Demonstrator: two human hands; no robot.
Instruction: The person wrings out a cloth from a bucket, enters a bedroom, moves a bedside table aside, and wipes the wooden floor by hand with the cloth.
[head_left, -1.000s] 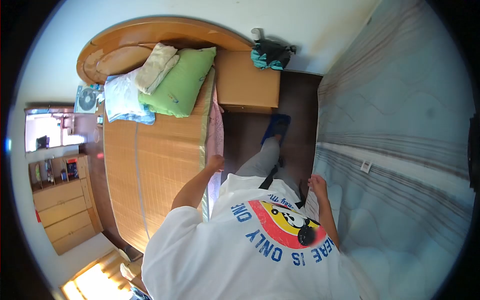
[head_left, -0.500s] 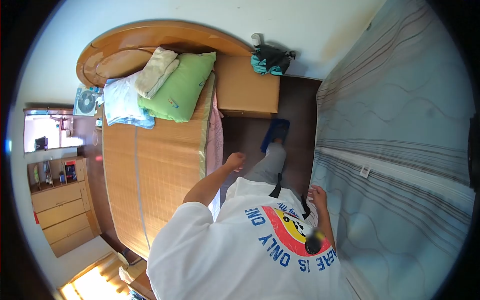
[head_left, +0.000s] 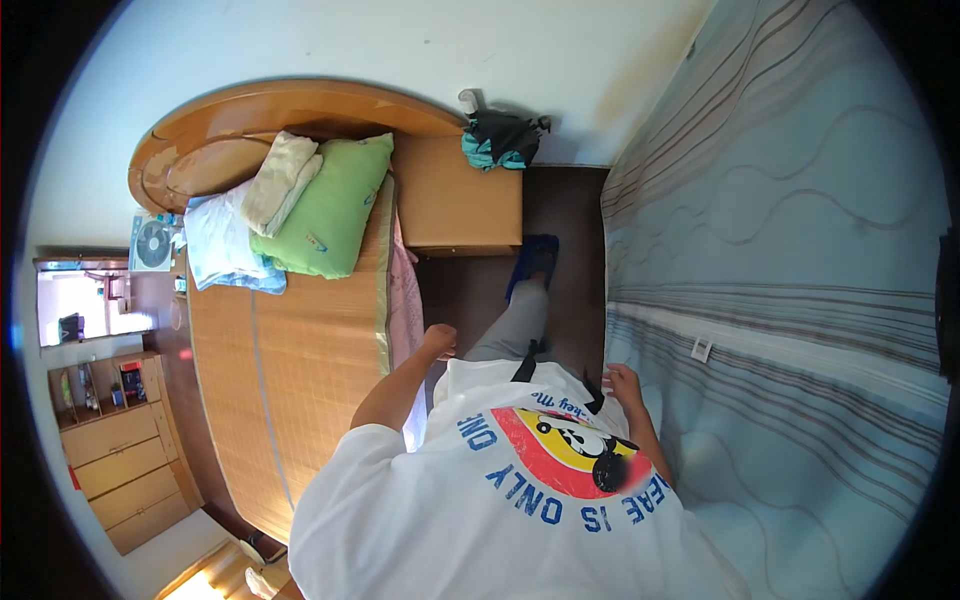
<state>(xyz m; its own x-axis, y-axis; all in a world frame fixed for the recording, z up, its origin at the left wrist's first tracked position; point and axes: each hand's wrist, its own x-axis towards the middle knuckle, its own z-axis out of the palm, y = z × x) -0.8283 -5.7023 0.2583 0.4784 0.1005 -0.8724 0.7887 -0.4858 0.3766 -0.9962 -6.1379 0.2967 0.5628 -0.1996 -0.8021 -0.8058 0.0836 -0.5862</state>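
My left hand (head_left: 440, 342) hangs beside the mattress edge, its fingers curled in with nothing visible in them. Nearest to it are the pink bed skirt (head_left: 405, 310) and my grey trousers (head_left: 505, 332). On the other side, my right hand (head_left: 622, 384) is held low by my hip with its fingers a little apart, holding nothing. Close to that hand hangs the pale blue striped curtain (head_left: 740, 400); I cannot tell whether they touch. Black straps (head_left: 527, 362) dangle at my waist. One foot in a blue slipper (head_left: 533, 268) is forward on the dark floor.
The bed with a woven mat (head_left: 310, 370) lies along my left, bearing a green pillow (head_left: 335, 215) and a folded beige towel (head_left: 282, 183). Ahead stands a brown bedside cabinet (head_left: 460, 205) with a black and teal bag (head_left: 500, 140). A fan (head_left: 153, 245) stands beyond the bed.
The bed, cabinet and curtain have shifted left in view, and the bed and cabinet also sit lower. Both hands appear farther left, the left one slightly lower. Neither hand has taken hold of anything.
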